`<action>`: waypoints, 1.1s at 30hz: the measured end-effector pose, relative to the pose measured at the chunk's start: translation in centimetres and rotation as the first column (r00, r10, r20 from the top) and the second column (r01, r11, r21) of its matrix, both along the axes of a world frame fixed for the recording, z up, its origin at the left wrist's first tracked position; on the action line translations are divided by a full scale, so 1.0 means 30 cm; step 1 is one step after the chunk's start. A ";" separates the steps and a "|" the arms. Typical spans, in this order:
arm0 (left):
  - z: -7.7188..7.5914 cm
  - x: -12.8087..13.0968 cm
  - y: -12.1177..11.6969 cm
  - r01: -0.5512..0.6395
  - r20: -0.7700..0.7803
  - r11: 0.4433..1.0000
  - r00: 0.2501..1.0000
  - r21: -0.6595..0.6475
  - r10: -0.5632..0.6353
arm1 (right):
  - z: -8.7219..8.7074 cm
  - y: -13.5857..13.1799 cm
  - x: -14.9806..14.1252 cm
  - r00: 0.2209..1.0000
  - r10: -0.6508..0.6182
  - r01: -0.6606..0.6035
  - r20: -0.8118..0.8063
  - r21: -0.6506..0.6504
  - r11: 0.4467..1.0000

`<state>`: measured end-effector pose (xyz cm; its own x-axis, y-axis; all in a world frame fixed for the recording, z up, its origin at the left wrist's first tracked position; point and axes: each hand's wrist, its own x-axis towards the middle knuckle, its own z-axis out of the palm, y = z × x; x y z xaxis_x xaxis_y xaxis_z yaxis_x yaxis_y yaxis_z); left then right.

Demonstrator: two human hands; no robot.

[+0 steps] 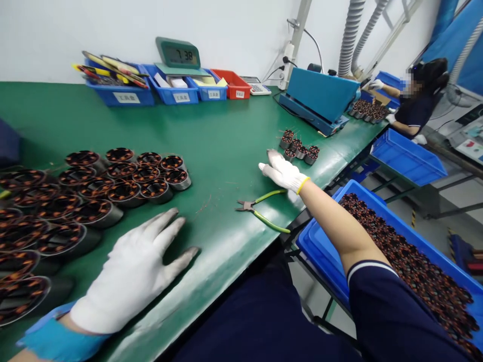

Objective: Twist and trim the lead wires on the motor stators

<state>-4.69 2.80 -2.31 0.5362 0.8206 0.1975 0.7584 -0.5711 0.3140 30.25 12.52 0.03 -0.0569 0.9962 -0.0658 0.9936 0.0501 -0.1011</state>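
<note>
My left hand [132, 266], in a white glove with a blue cuff, rests on the green tabletop with its fingers spread and nothing in them. Beside it stands a large group of motor stators [124, 193], grey rings with copper windings. My right hand [282, 172], gloved in white with a yellow hem, reaches over the table with fingers apart and no object in its grasp. Just beyond its fingers sit several more stators [301, 151] with thin wire ends sticking out. Between the hands lie cutting pliers [247, 205] with green handles, spread apart.
A blue crate [315, 240] full of stators stands at the right, below table height. Along the wall are tool bins [126, 96], a digital clock [183, 54] and a red bin [232, 85]. A blue machine [317, 95] stands farther right, near a co-worker [418, 100].
</note>
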 end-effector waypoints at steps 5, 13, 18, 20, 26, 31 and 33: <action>0.001 -0.017 0.005 0.012 -0.007 1.000 1.000 0.004 -0.012 | -0.045 0.163 -0.024 0.979 -0.202 0.202 0.014 0.034 0.979; -0.032 -0.014 0.013 0.043 -0.077 0.991 0.996 0.123 -0.034 | -0.042 0.086 -0.143 0.996 0.084 -0.084 -0.007 -0.021 0.996; -0.047 -0.004 0.013 0.042 -0.070 0.976 0.997 0.215 -0.028 | -0.021 0.082 -0.035 0.997 -0.060 0.060 0.047 0.017 0.998; -0.048 0.001 0.013 0.008 -0.048 0.974 0.999 0.227 0.003 | -0.036 0.101 -0.024 0.997 -0.034 0.034 0.065 0.006 0.999; -0.003 -0.022 0.029 -0.236 0.035 0.921 0.971 0.311 0.236 | -0.036 0.040 -0.246 0.944 0.330 -0.329 0.018 -0.035 0.944; 0.078 -0.101 0.049 -0.459 -0.007 0.839 0.876 0.293 0.482 | 0.001 -0.176 -0.330 0.812 0.576 -0.579 0.090 0.246 0.778; 0.102 -0.116 0.059 -0.474 -0.082 0.844 0.858 0.252 0.507 | -0.018 -0.239 -0.295 0.818 0.557 -0.575 0.143 0.232 0.785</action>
